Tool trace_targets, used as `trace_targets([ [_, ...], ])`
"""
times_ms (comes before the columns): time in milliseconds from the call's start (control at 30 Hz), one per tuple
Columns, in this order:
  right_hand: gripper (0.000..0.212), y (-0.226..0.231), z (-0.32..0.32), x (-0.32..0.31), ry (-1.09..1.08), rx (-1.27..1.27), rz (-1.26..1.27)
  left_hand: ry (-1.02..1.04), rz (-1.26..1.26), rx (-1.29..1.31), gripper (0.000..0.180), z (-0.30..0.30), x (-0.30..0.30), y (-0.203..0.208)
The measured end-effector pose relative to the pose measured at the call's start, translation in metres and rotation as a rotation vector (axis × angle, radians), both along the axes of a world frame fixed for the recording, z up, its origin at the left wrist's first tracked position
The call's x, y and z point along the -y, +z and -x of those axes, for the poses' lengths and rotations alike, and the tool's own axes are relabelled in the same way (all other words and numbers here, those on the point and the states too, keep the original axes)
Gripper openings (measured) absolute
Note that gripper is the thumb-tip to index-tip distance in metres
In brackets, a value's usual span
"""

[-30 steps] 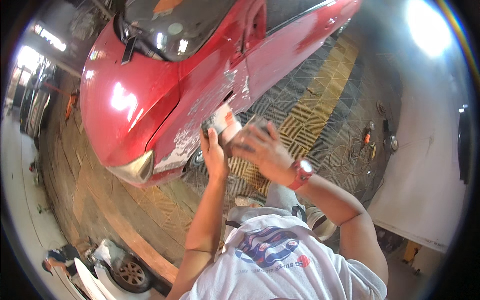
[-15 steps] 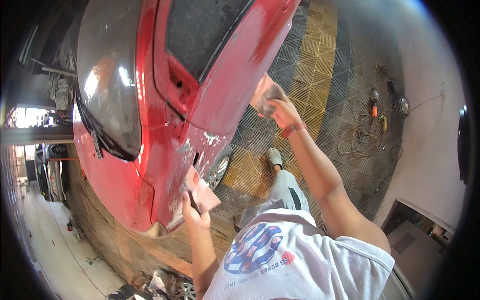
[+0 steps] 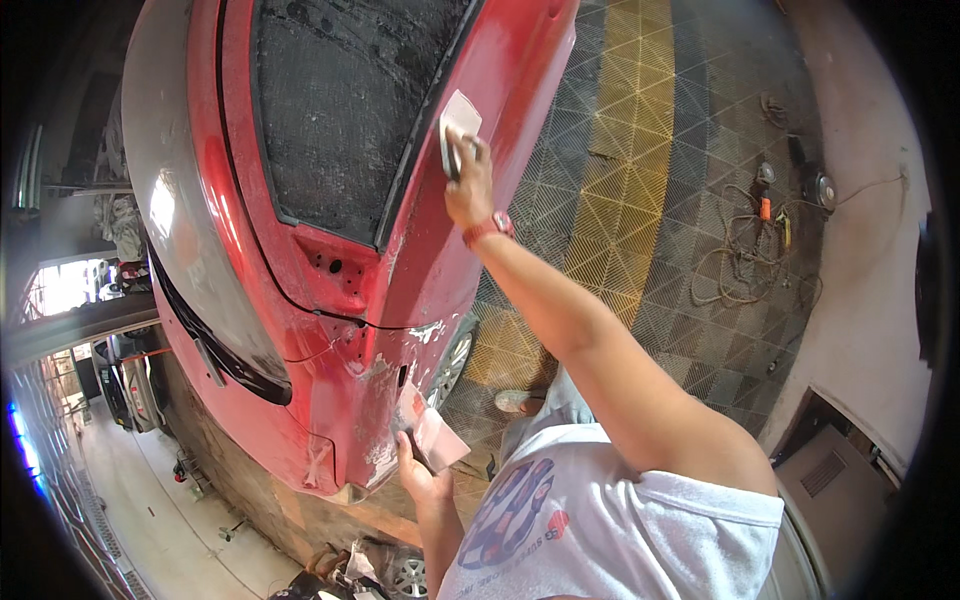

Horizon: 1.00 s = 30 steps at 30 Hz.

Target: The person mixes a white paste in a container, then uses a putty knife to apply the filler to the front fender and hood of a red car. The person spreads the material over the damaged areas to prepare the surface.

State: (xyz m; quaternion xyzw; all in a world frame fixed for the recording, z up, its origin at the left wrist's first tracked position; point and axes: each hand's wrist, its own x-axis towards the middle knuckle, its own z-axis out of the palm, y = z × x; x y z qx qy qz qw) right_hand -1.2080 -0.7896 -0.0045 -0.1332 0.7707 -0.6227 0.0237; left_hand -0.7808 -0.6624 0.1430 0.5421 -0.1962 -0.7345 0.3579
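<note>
A red car [image 3: 345, 345] with scuffed paint and bare whitish patches fills the left and middle. My right hand [image 3: 468, 185] is closed on a pale sheet that looks like sandpaper [image 3: 461, 108], with a dark edge showing under the fingers. It lies against the upper part of the car door [image 3: 420, 215], just below the dusty window [image 3: 330, 110]. Lower down, my left hand [image 3: 425, 480] grips a pinkish sheet, also like sandpaper [image 3: 437, 440], with a dark piece at the thumb. That hand is beside the car's front fender [image 3: 375, 430]; whether the sheet touches it I cannot tell.
Grey and yellow grated floor tiles [image 3: 625, 150] run along the car's right side. A coiled hose [image 3: 740, 265] and a round metal-topped tool [image 3: 820, 192] lie near the white wall [image 3: 870, 130]. A wheel [image 3: 410, 575] and loose parts are at the bottom.
My right hand has moved from beside the door, over the floor, up and left onto the door below the window. The left hand still holds its sheet near the fender. The view has shifted.
</note>
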Motion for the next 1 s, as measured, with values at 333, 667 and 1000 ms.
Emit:
trace_targets([
  [333, 0.084, -0.005, 0.081, -0.021, 0.021, 0.087, 0.103, -0.053, 0.013, 0.075, 0.043, 0.028, 0.018, -0.004],
  [667, 0.082, -0.010, 0.095, -0.030, 0.117, 0.048, 0.111, -0.101, 0.016, 0.088, 0.040, 0.035, 0.026, -0.001],
  [1000, 0.087, 0.002, 0.025, -0.015, 0.100, -0.003, 0.028, -0.097, -0.036, 0.026, 0.037, 0.012, 0.037, -0.016],
])
